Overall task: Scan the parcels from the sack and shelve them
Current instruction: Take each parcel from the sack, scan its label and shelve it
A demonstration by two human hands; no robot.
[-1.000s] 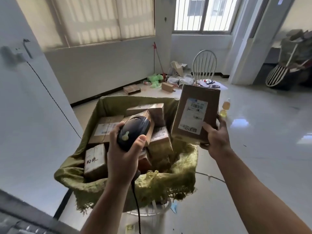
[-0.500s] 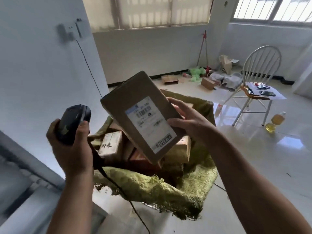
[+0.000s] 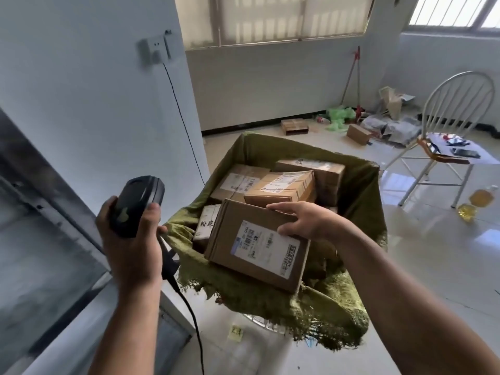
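Observation:
A green woven sack (image 3: 319,307) stands open on the floor with several brown cardboard parcels (image 3: 281,185) inside. My right hand (image 3: 305,221) grips the top edge of a flat brown parcel (image 3: 251,247) with a white barcode label facing up, held low over the sack's near rim. My left hand (image 3: 130,242) holds a black corded barcode scanner (image 3: 138,204) upright, to the left of the parcel. The scanner's cable hangs down past my forearm.
A grey metal shelf frame (image 3: 40,212) fills the left edge. A white wall (image 3: 94,104) with a socket stands behind it. A white chair (image 3: 446,147), bottles of yellow liquid (image 3: 473,201) and loose boxes (image 3: 295,127) lie on the tiled floor beyond.
My right hand has brought the labelled parcel down from an upright tilt to lie flat over the sack's near rim. The view has swung left; the scanner hand stays raised.

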